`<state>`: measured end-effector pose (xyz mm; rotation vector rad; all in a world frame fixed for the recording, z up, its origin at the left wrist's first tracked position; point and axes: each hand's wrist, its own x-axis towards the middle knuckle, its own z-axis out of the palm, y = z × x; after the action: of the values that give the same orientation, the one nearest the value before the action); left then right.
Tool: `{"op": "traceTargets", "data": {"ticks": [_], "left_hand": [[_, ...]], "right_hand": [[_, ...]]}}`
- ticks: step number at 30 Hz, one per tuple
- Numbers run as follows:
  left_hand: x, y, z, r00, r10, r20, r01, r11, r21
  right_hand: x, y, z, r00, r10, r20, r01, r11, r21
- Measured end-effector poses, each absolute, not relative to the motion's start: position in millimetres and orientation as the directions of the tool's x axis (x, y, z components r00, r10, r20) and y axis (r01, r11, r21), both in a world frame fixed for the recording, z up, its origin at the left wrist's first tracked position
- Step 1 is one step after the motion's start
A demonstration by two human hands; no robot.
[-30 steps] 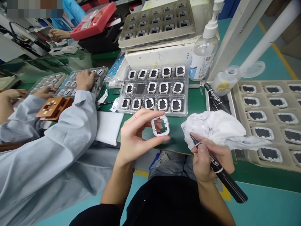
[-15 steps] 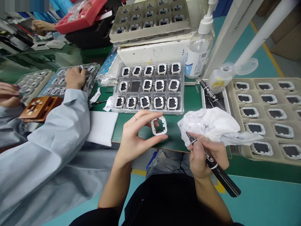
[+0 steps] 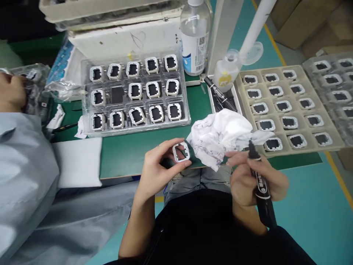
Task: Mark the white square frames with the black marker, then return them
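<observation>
Between the thumb and fingers of my left hand point(image 3: 158, 171) is a small white, rounded-square frame, like a watch case point(image 3: 176, 157), held upright over the table's front edge. My right hand point(image 3: 255, 180) grips a black marker pen point(image 3: 261, 187), its dark tip pointing up and away from me. A crumpled white cloth with dark smudges point(image 3: 212, 136) lies on the table between and just beyond my hands. Past my left hand, a clear plastic tray point(image 3: 162, 126) carries rows of similar frames; one pocket in its middle row has none.
A beige tray of frames point(image 3: 278, 86) is at right. Behind stand a pump bottle point(image 3: 194, 40), a small open-lidded bottle point(image 3: 226, 70) and a box of markers point(image 3: 211, 99). At left are a folded white cloth point(image 3: 78, 162) and a co-worker's grey-blue sleeve point(image 3: 22, 165).
The view has swung to the right. My right hand has moved away from the white cloth and turned the marker more upright. My left hand still holds the frame.
</observation>
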<state>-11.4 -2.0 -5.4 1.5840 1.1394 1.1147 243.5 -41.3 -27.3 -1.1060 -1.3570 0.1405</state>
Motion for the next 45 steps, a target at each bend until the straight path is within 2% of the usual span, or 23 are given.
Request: {"op": "traceTargets", "data": {"ticks": [2, 7, 11, 14, 17, 19, 22, 27, 33, 36, 39, 41, 45], "left_hand": [[-10, -2, -5, 0.182, 0.973, 0.143, 0.160, -0.173, 0.972], [8, 0, -5, 0.230, 0.968, 0.095, 0.038, -0.107, 0.994], [23, 3, -5, 0.249, 0.965, 0.082, -0.044, -0.073, 0.996], [24, 3, -8, 0.226, 0.971, 0.081, -0.030, -0.076, 0.997], [18, -1, -14, 0.223, 0.965, 0.136, -0.016, -0.136, 0.991], [12, -4, -17, 0.256, 0.941, 0.220, -0.034, -0.219, 0.975], [6, -5, -20, 0.324, 0.878, 0.351, -0.076, -0.346, 0.935], [1, -5, -18, 0.429, 0.802, 0.416, -0.159, -0.387, 0.908], [3, -7, -19, 0.412, 0.828, 0.381, -0.160, -0.346, 0.924], [7, -6, -18, 0.316, 0.873, 0.371, -0.183, -0.327, 0.927], [10, -3, -15, 0.326, 0.876, 0.356, -0.161, -0.319, 0.934], [10, -3, -13, 0.325, 0.876, 0.355, -0.149, -0.323, 0.935], [8, -6, -14, 0.296, 0.872, 0.389, -0.109, -0.374, 0.921]], "right_hand": [[244, -42, -17, 0.323, 0.592, 0.739, 0.543, 0.524, -0.656], [239, -36, -8, 0.051, 0.708, 0.705, 0.780, 0.413, -0.470], [231, -27, -11, 0.011, 0.773, 0.634, 0.834, 0.343, -0.433], [228, -22, -18, 0.008, 0.748, 0.664, 0.848, 0.347, -0.402], [229, -21, -25, 0.042, 0.637, 0.770, 0.872, 0.352, -0.339], [229, -23, -29, 0.045, 0.575, 0.817, 0.891, 0.346, -0.292], [229, -26, -32, 0.012, 0.551, 0.834, 0.899, 0.360, -0.251], [228, -27, -40, 0.016, 0.509, 0.861, 0.868, 0.420, -0.264], [228, -20, -44, 0.094, 0.433, 0.896, 0.764, 0.546, -0.344], [222, -20, -40, 0.121, 0.501, 0.857, 0.681, 0.587, -0.439], [218, -22, -37, 0.108, 0.579, 0.808, 0.645, 0.578, -0.500], [218, -23, -36, 0.100, 0.569, 0.817, 0.662, 0.575, -0.481], [227, -20, -40, 0.167, 0.435, 0.885, 0.746, 0.531, -0.402]]}}
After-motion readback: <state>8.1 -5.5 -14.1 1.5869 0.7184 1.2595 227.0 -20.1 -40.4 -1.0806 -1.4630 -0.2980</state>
